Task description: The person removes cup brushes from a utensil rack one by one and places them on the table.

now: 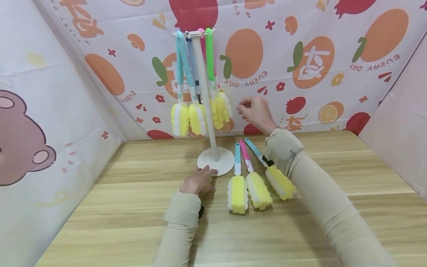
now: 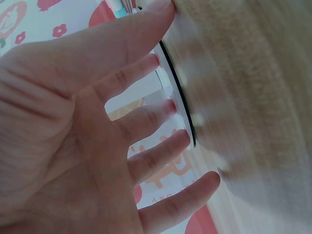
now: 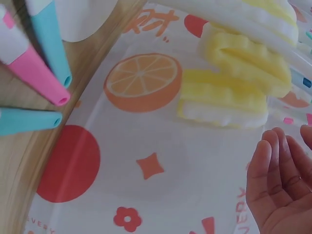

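Observation:
A white stand (image 1: 212, 139) with hooks at its top bears several hanging sponge brushes (image 1: 180, 118), their handles light blue, darker blue, green and pink. My left hand (image 1: 199, 181) is at the front of the stand's round base (image 1: 225, 165). The left wrist view shows its fingers spread, with some fingertips against the base's edge (image 2: 178, 87). Right of the hanging sponges, my right hand (image 1: 257, 113) is raised with fingers loosely bent, holding nothing. In the right wrist view that hand (image 3: 280, 190) is beside a yellow-and-white sponge head (image 3: 222, 97), apart from it.
Three sponge brushes lie on the wooden table (image 1: 133, 215): a light blue one (image 1: 238, 194), a pink one (image 1: 258, 191) and another light blue one (image 1: 280, 181) under my right forearm. A fruit-printed cloth (image 1: 207, 18) hangs behind the stand.

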`<state>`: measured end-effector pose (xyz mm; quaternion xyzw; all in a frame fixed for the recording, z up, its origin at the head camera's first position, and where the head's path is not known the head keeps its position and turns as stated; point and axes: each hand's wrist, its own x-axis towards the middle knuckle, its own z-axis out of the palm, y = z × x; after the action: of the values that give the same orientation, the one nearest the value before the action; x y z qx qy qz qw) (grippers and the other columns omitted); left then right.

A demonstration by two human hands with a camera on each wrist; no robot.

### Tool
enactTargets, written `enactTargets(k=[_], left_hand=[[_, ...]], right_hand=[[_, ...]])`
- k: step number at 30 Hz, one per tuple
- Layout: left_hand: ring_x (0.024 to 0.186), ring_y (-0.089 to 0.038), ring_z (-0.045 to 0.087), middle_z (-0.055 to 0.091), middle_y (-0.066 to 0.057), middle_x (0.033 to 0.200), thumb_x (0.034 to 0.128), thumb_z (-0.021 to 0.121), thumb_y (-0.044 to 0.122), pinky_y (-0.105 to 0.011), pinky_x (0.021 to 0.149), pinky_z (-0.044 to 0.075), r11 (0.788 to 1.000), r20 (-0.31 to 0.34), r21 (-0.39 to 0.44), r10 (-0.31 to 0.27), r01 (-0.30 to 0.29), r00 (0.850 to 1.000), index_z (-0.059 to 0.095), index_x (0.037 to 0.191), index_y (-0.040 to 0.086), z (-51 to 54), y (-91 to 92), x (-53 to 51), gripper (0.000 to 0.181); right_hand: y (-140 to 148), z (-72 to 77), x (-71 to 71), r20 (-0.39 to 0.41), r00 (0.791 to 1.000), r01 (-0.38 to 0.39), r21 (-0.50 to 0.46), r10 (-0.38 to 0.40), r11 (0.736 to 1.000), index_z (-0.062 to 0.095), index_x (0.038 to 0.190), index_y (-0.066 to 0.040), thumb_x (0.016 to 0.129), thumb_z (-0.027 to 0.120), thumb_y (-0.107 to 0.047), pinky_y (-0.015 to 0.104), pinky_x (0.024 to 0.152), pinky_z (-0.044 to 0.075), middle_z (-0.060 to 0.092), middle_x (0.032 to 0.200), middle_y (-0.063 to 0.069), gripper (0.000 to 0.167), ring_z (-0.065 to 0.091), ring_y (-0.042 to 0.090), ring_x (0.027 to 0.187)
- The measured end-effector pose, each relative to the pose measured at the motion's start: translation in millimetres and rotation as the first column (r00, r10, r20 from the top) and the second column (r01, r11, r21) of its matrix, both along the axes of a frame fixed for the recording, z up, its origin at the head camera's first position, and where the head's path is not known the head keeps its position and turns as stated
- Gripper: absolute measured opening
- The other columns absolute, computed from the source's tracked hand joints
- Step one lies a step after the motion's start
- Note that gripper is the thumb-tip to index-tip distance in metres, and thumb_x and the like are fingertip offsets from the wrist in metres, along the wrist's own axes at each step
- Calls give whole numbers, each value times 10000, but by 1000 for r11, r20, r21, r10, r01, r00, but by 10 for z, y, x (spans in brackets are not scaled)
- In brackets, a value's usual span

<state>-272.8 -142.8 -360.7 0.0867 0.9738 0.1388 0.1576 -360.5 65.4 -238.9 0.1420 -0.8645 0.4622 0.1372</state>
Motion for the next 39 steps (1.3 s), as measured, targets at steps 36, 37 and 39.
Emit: enactTargets(k=[36,37,39], left_hand=[[1440,-400,328,358,-133,1608,898,778,171,-643,1067,362,1000,1,2,4,-4,1000,576,1442,176,9,-2,-8,580],[1439,-401,329,361,-135,1607,897,779,171,-643,1065,364,1000,-2,3,3,-3,1000,577,1441,176,11,-2,-8,580],[1437,-401,332,365,-137,1603,896,781,171,-642,1065,364,1000,-4,3,3,-3,1000,580,1437,174,15,-3,-8,577]], right_hand=[[-374,324,-52,-61,998,-16,-33,14,999,739,1096,4,1014,640,-174,270,674,531,685,998,119,221,620,221,783],[-385,322,-56,-61,998,-15,-32,13,999,737,1103,4,1016,638,-174,270,687,534,684,1005,116,221,618,218,787],[-404,319,-67,-61,998,-10,-28,8,1000,732,1115,4,1019,634,-174,267,714,538,680,1022,114,225,615,215,794]])
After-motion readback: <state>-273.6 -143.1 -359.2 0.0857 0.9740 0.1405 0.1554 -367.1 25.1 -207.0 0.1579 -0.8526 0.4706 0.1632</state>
